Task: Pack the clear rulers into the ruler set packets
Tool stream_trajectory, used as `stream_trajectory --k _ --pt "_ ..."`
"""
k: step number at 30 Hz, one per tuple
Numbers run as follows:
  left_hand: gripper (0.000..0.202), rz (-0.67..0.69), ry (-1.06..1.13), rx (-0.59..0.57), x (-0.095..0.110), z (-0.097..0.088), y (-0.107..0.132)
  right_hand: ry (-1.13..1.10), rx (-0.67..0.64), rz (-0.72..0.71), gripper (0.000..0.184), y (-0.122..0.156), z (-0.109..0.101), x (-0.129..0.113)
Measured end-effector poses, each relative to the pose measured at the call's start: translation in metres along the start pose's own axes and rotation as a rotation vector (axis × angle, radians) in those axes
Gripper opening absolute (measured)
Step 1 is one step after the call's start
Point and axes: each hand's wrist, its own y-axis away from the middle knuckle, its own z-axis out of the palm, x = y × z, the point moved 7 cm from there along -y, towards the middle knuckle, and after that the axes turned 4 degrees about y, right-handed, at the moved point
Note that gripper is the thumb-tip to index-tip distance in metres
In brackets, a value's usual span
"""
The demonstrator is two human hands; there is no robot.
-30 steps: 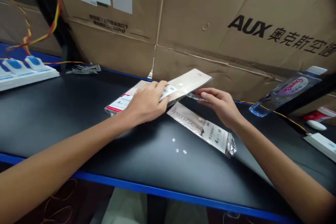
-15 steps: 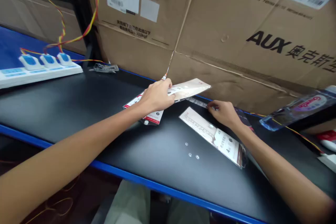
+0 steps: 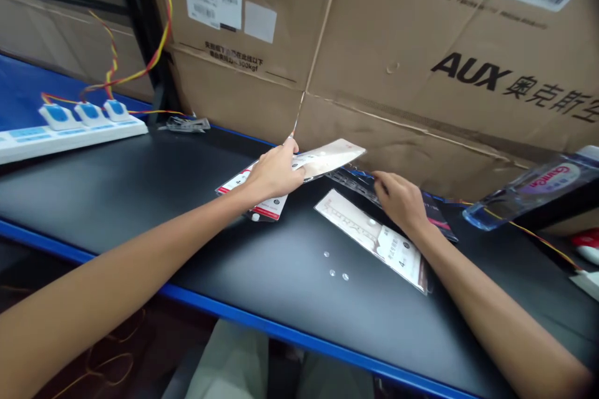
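Observation:
My left hand (image 3: 277, 169) is closed around a flat clear packet (image 3: 337, 157) with a pale ruler set and card inside. A thin tip with orange on it (image 3: 292, 135) sticks up by its fingers. Beneath this hand lie more packets with red-edged cards (image 3: 271, 207). My right hand (image 3: 401, 202) pinches the far edge of a dark packet (image 3: 358, 186) with clear ruler markings; its fingertips are partly hidden. Nearer me, another ruler packet (image 3: 369, 238) lies flat on the black table (image 3: 234, 274), partly beside my right forearm.
Several small clear discs (image 3: 332, 272) lie near the table's front. A white power strip (image 3: 70, 137) with plugs stands at left, a small clear plastic bundle (image 3: 187, 124) behind it. A large cardboard box (image 3: 374, 93) forms the back. A water bottle (image 3: 533, 190) is at right.
My right hand's fingers have shifted slightly up at the dark packet, and more of that packet now shows. My left hand stays on its packet. The view has moved slightly.

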Motion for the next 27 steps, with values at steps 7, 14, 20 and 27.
stream_trajectory --k 7,14,20,27 --pt "0.058 -0.135 0.085 0.109 -0.007 -0.009 0.002 -0.614 0.187 0.425 0.020 0.003 -0.047 0.015" --pt "0.060 -0.113 -0.013 0.121 -0.006 -0.004 0.004 -1.388 -0.321 0.459 0.032 0.036 -0.031 -0.093" --pt "0.054 0.034 -0.077 0.099 0.014 0.007 0.014 -1.325 -0.276 0.635 0.017 0.039 -0.022 -0.096" --pt "0.047 0.227 -0.006 -0.019 0.045 0.026 0.036 -1.399 -0.333 0.709 0.022 0.039 -0.017 -0.099"
